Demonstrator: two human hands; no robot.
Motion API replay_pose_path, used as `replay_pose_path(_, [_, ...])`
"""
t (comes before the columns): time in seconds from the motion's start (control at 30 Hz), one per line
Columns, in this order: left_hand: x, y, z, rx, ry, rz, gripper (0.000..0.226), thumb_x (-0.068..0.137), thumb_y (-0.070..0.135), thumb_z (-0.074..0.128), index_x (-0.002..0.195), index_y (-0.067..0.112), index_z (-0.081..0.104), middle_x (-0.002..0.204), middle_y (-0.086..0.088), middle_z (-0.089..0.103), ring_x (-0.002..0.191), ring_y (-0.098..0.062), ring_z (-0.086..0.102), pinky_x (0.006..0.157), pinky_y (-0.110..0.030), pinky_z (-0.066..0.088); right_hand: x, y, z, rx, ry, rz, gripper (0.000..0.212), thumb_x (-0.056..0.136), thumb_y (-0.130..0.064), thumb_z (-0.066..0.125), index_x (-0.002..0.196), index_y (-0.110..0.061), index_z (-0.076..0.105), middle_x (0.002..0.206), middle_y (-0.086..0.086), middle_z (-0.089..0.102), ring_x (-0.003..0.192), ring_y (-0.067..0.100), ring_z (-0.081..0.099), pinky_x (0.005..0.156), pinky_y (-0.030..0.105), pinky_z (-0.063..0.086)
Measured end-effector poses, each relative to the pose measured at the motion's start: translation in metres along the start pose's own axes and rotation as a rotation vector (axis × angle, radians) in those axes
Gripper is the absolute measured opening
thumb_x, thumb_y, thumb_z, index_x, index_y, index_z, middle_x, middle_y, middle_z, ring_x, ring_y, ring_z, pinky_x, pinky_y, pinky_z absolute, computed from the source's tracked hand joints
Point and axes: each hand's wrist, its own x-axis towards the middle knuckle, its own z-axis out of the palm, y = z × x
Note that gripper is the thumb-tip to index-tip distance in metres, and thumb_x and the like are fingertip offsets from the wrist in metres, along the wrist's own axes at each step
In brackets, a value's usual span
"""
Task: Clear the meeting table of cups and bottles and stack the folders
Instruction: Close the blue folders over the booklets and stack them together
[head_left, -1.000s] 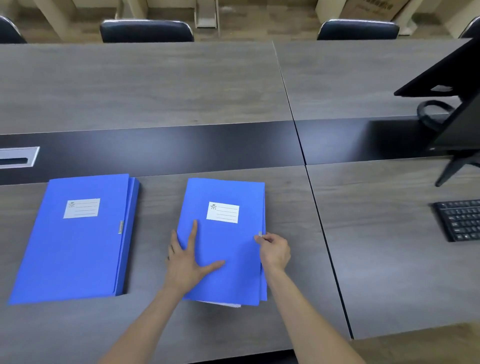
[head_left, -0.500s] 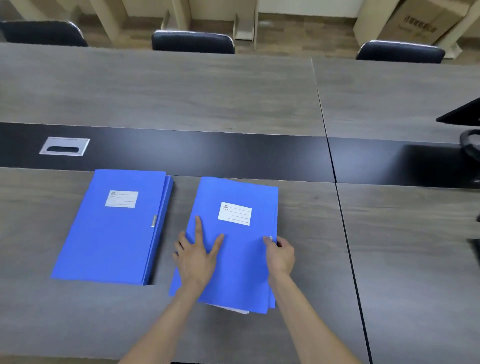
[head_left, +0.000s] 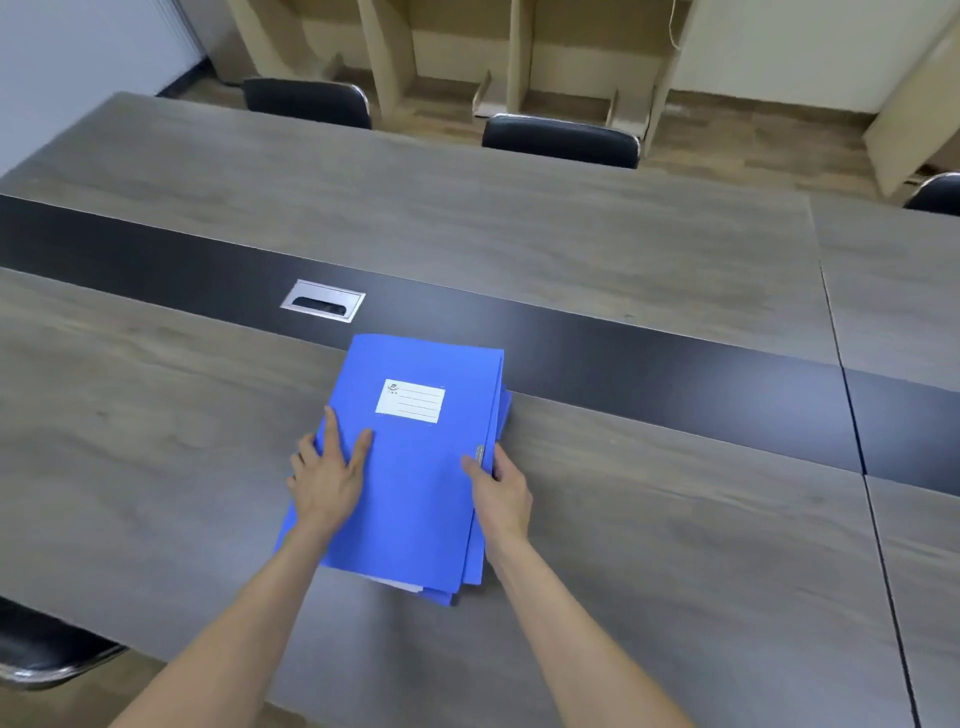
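A blue folder (head_left: 415, 467) with a white label lies on top of other blue folders, whose edges stick out at its right side and near corner (head_left: 444, 597). White paper shows under the near edge. My left hand (head_left: 327, 475) holds its left edge, with thumb and forefinger spread on the cover. My right hand (head_left: 501, 491) grips the right edge by the metal clasp. No cups or bottles are in view.
The grey meeting table (head_left: 675, 545) has a black centre strip with a metal cable port (head_left: 323, 301) just beyond the folders. Black chairs (head_left: 561, 139) stand along the far side, and another chair (head_left: 41, 649) at the near left corner. Cardboard panels lean against the back wall.
The folder under my hands has moved left onto the other blue folder, so only one pile shows. The view has swung left; the monitor and keyboard are out of frame.
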Motion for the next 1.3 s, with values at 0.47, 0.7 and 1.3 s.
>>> replay_pose_path(0.47, [0.064,-0.026,-0.01,-0.406,-0.429,-0.116,0.07,0.058,0.063,0.087,0.116,0.033,0.063,0.11,0.014,0.072,0.1,-0.017,0.071,0.086,-0.04,0.057,0.017,0.035,0.039,0.111,0.061,0.346,0.062,0.066,-0.051,0.076,0.123,-0.03,0.062,0.115,-0.011,0.071,0.106,0.018,0.068,0.097,0.046,0.056])
replay_pose_path(0.7, [0.038,0.023,-0.02,-0.353,-0.361,-0.075,0.087,0.046,0.083,0.078,0.116,0.036,0.061,0.112,0.015,0.071,0.104,-0.021,0.069,0.092,-0.047,0.056,0.013,0.007,-0.004,0.187,0.058,0.344,0.069,0.055,-0.061,0.084,0.117,-0.034,0.067,0.113,-0.012,0.074,0.105,0.017,0.071,0.094,0.044,0.058])
replay_pose_path(1.3, [-0.305,0.25,0.166,-0.272,-0.615,0.234,0.053,0.081,0.065,0.06,0.121,0.032,0.052,0.113,0.011,0.068,0.104,-0.025,0.063,0.091,-0.042,0.05,-0.091,0.05,-0.438,0.282,0.547,0.278,0.072,0.059,-0.066,0.081,0.119,-0.028,0.068,0.113,-0.012,0.072,0.111,0.017,0.065,0.1,0.041,0.049])
